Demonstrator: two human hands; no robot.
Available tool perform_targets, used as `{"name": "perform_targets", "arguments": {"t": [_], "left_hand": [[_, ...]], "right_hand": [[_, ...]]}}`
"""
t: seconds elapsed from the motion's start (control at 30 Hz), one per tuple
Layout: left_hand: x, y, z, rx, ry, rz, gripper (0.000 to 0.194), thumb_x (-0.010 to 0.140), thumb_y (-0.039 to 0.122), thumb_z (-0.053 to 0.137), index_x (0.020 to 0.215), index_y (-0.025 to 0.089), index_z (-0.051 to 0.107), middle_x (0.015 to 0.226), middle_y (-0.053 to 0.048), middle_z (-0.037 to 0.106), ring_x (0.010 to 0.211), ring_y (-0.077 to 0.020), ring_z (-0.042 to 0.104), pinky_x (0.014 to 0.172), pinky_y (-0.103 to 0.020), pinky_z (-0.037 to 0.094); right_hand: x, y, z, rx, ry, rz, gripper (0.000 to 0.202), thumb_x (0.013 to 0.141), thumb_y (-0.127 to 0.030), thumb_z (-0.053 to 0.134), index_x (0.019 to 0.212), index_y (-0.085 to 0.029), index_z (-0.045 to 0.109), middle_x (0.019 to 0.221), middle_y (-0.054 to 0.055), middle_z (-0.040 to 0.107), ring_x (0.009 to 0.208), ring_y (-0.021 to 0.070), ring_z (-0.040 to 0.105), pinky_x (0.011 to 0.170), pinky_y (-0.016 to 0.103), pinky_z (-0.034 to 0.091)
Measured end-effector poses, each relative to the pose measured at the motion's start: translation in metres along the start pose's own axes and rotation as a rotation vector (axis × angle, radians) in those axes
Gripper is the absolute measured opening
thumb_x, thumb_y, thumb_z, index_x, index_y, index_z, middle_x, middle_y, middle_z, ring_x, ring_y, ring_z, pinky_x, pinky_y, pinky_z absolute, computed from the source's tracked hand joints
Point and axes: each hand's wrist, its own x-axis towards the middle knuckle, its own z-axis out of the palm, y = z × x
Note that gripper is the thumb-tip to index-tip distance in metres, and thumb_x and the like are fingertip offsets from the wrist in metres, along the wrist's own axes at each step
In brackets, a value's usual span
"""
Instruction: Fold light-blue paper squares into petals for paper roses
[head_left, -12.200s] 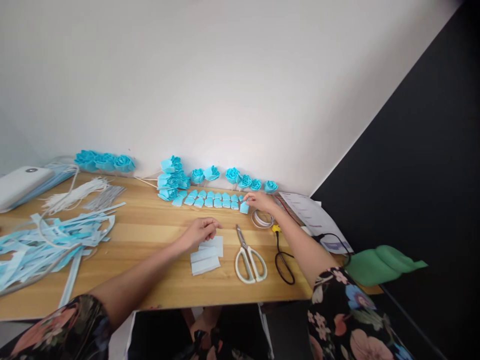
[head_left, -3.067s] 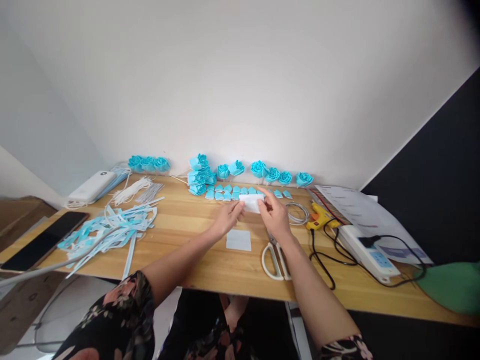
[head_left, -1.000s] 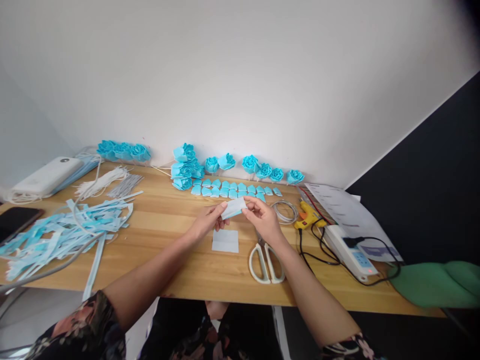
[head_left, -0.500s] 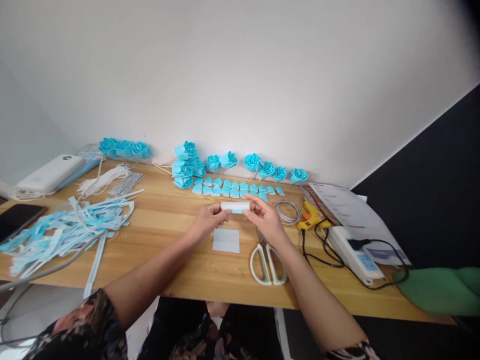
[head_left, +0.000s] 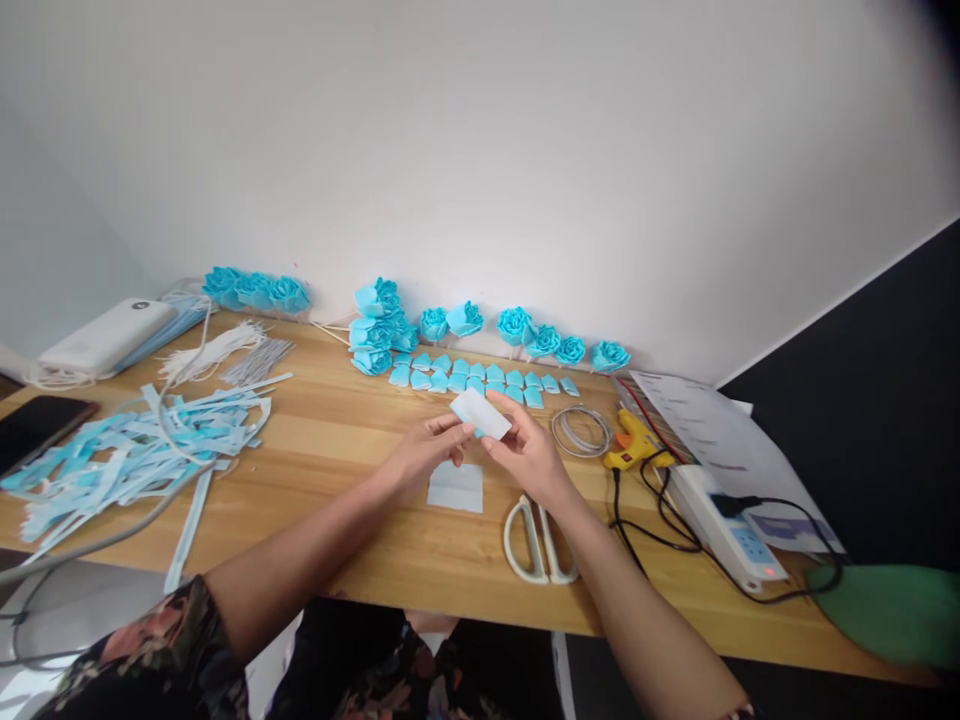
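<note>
A small folded white-and-blue piece of thin sheet (head_left: pixel 486 412) is tilted in the air above the table. My right hand (head_left: pixel 531 455) pinches it at its right side, with fingers behind and the thumb in front. My left hand (head_left: pixel 426 452) is closed at its lower left corner, thumb and fingertips against it. Below lies a flat pale rectangular sheet (head_left: pixel 455 490). White-handled scissors (head_left: pixel 525 560) rest under my right wrist, their blades partly hidden. Beyond my hands, several folded blue petal pieces (head_left: pixel 459 382) lie in two rows.
Blue paper-like flowers (head_left: pixel 515 325) line the wall. At left are cut strips (head_left: pixel 150 450), white ties (head_left: pixel 214 350), a phone (head_left: pixel 37 430) and a power bank (head_left: pixel 109 335). Rightward lie a wire coil (head_left: pixel 581 430), a yellow glue gun (head_left: pixel 634 440) and a power strip (head_left: pixel 724 520) with cables.
The folded piece has turned from level to slanting, its right end lower. My left hand has shifted from its left end to the lower corner. The view has shifted slightly.
</note>
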Motion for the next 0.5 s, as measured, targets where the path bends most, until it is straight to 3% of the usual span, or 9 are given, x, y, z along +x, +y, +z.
{"name": "perform_targets", "arguments": {"t": [0.1,0.2,0.33,0.43,0.5], "left_hand": [[0.000,0.000,-0.001,0.027,0.050,-0.011,0.033,0.070,0.043,0.072,0.063,0.011,0.062,0.062,-0.001,0.056,0.055,-0.0078,0.047,0.055,-0.024,0.036],[0.001,0.002,-0.005,-0.034,0.059,-0.029,0.031,0.070,0.040,0.072,0.066,0.011,0.064,0.062,-0.002,0.056,0.056,-0.0087,0.048,0.054,-0.023,0.035],[0.003,0.003,-0.008,-0.118,0.038,-0.049,0.028,0.070,0.038,0.073,0.072,0.011,0.066,0.062,-0.002,0.057,0.057,-0.0093,0.049,0.053,-0.022,0.035],[0.003,0.002,-0.008,-0.145,0.012,-0.069,0.027,0.070,0.037,0.073,0.073,0.011,0.065,0.061,-0.002,0.057,0.055,-0.0091,0.049,0.052,-0.023,0.034],[0.002,0.002,-0.006,-0.145,0.009,-0.085,0.028,0.069,0.037,0.074,0.072,0.011,0.065,0.060,-0.001,0.057,0.055,-0.0090,0.049,0.052,-0.023,0.034]], "right_hand": [[-0.001,0.001,-0.001,-0.076,-0.016,-0.026,0.054,0.080,-0.025,0.061,0.132,-0.027,0.047,0.093,0.003,0.066,0.077,0.0163,0.061,0.070,0.029,0.051],[0.000,-0.001,-0.007,-0.210,0.001,-0.086,0.050,0.086,-0.027,0.054,0.135,-0.028,0.043,0.095,0.004,0.066,0.077,0.0170,0.062,0.071,0.031,0.053],[0.002,-0.004,-0.019,-0.525,0.065,-0.392,0.058,0.085,-0.020,0.053,0.139,-0.030,0.037,0.122,0.008,0.058,0.110,0.0244,0.055,0.092,0.044,0.047],[0.004,-0.005,-0.021,-0.706,0.024,-0.597,0.064,0.084,-0.016,0.053,0.142,-0.031,0.030,0.135,0.008,0.049,0.126,0.0280,0.042,0.105,0.054,0.034],[0.004,-0.005,-0.019,-0.744,-0.021,-0.666,0.065,0.084,-0.014,0.052,0.143,-0.031,0.029,0.139,0.007,0.045,0.130,0.0276,0.039,0.106,0.055,0.033]]}}
